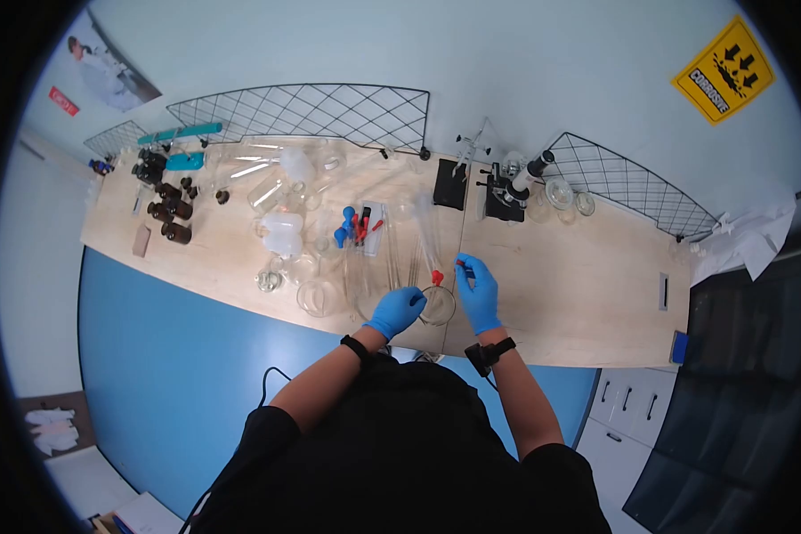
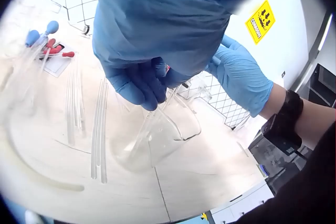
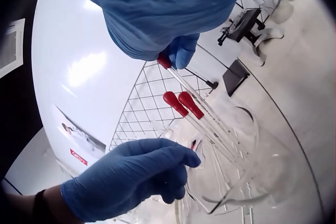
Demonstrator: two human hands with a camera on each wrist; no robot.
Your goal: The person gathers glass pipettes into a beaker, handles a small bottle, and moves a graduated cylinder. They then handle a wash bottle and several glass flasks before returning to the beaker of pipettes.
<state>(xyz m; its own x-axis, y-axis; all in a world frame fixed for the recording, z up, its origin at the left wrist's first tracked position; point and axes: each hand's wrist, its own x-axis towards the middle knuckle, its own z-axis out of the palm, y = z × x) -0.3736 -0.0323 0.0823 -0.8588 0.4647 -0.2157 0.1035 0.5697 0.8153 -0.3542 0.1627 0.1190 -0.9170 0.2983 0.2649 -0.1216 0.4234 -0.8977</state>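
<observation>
A glass beaker (image 1: 437,311) stands near the table's front edge; two droppers with red bulbs (image 3: 178,103) lean in it. My left hand (image 1: 396,311) is at the beaker's left side, its curled fingers (image 2: 149,95) gripping the rim as far as the views show. My right hand (image 1: 478,294) pinches the red bulb (image 3: 165,62) of another dropper; its glass tube slants down toward the beaker in the right wrist view. The left wrist view mostly hides that dropper behind my left hand (image 2: 157,40). Thin glass rods (image 2: 98,134) lie left of the beaker.
Blue and red bulbs (image 1: 348,224), flasks and other glassware (image 1: 311,298) lie to the left. Brown bottles (image 1: 176,233) stand farther left. A microscope (image 1: 518,187), a black-based stand (image 1: 450,184) and glass dishes (image 1: 558,193) are at the back, before wire racks (image 1: 627,182).
</observation>
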